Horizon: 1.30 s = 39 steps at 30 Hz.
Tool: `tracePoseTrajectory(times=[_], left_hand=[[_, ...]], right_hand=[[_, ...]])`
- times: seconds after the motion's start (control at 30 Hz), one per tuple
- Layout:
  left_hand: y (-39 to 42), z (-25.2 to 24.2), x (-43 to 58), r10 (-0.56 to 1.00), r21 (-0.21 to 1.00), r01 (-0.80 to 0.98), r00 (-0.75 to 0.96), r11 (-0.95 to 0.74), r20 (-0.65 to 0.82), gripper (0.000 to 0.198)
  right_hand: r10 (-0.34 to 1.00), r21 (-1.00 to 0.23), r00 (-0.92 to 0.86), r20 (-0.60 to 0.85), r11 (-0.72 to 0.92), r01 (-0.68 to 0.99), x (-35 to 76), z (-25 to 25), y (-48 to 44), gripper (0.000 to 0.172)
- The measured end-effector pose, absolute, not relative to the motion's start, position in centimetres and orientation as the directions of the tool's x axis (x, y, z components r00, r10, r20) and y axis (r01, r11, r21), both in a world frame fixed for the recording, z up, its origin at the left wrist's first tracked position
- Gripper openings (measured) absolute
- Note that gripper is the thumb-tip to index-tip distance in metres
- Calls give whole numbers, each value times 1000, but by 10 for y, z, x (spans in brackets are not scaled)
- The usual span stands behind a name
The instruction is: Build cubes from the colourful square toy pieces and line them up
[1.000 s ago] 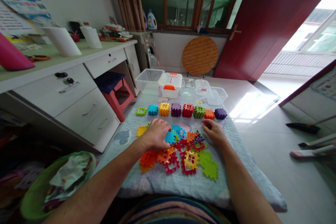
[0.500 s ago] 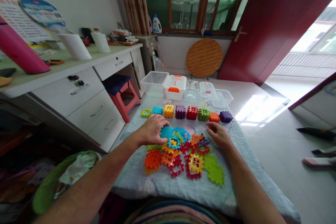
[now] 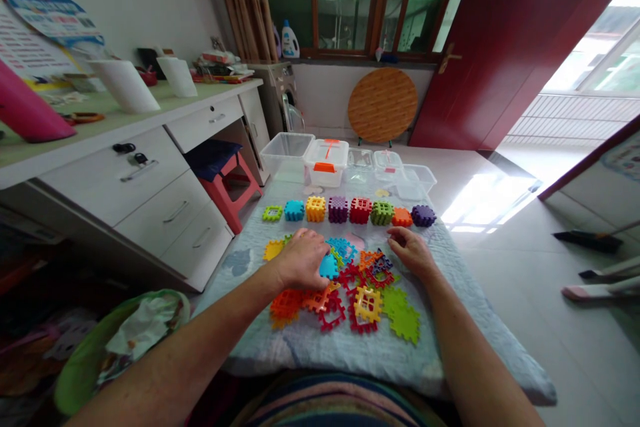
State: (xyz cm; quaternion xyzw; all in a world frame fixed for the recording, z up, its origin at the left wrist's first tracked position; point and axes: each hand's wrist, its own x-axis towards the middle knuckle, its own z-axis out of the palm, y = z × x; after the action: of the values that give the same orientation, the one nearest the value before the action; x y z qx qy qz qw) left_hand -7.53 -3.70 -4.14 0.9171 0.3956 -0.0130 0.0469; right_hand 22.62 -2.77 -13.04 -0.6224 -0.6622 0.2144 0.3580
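My left hand (image 3: 303,259) is closed on blue interlocking tiles (image 3: 329,267), held low over the pile. Its palm hides part of the pieces underneath. Loose toothed tiles lie around it: a yellow tile (image 3: 273,250) to the left, orange tiles (image 3: 286,305) in front, and light-blue frames (image 3: 343,248) just beyond. Red frames (image 3: 332,313), a yellow window tile (image 3: 368,304) and green tiles (image 3: 401,313) spread toward my body and right. Beside the pile, my right hand (image 3: 411,250) is open and loosely curled, holding nothing, nearest to the orange and purple frames (image 3: 383,260).
Behind the pile runs a row of stacked tiles sorted by colour, including a purple stack (image 3: 338,209) and a red stack (image 3: 361,210). Clear plastic boxes (image 3: 287,155) and a lidded box with orange clips (image 3: 327,163) stand at the table's far end.
My left hand has moved with the blue tiles slightly down and right over the pile, uncovering the yellow tile on the left. The right hand stays nearly still, and the view has shifted slightly.
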Motion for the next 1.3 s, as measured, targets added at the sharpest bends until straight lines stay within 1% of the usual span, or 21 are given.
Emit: tracePoseTrajectory(times=[0.17, 0.33, 0.5, 0.6, 0.77, 0.9, 1.0, 1.1, 1.2, 1.3], left_hand=[[-34, -41, -72, 734, 60, 738, 675, -673, -72, 36], [-36, -43, -70, 729, 60, 730, 683, -681, -38, 42], [-38, -40, -68, 717, 19, 718, 695, -695, -48, 40], [-38, -37, -66, 718, 20, 720, 693, -693, -63, 40], [-38, -40, -66, 719, 52, 721, 693, -691, -53, 37], [-38, -42, -71, 705, 112, 700, 709, -706, 14, 42], [-34, -35, -82, 688, 167, 671, 720, -723, 88, 44], [-16, -23, -104, 715, 185, 691, 683, -699, 149, 43], [17, -17, -134, 785, 167, 769, 587, -617, 198, 44], [57, -21, -158, 835, 159, 822, 522, -547, 173, 44]], right_hand=[[978, -735, 24, 206, 138, 664, 226, -129, -29, 31], [978, -737, 21, 206, 141, 661, 226, -130, -28, 31], [974, -742, 27, 224, 153, 652, 228, -135, -26, 29], [975, -746, 25, 220, 151, 648, 228, -136, -26, 29], [973, -755, 37, 227, 152, 638, 226, -133, -28, 29], [975, -745, 41, 219, 141, 652, 225, -130, -29, 30], [977, -740, 44, 209, 129, 660, 225, -131, -29, 32], [979, -746, 33, 203, 133, 653, 227, -133, -29, 32], [977, -742, 27, 210, 141, 656, 228, -135, -28, 32], [979, -742, 26, 204, 137, 656, 228, -134, -28, 32]])
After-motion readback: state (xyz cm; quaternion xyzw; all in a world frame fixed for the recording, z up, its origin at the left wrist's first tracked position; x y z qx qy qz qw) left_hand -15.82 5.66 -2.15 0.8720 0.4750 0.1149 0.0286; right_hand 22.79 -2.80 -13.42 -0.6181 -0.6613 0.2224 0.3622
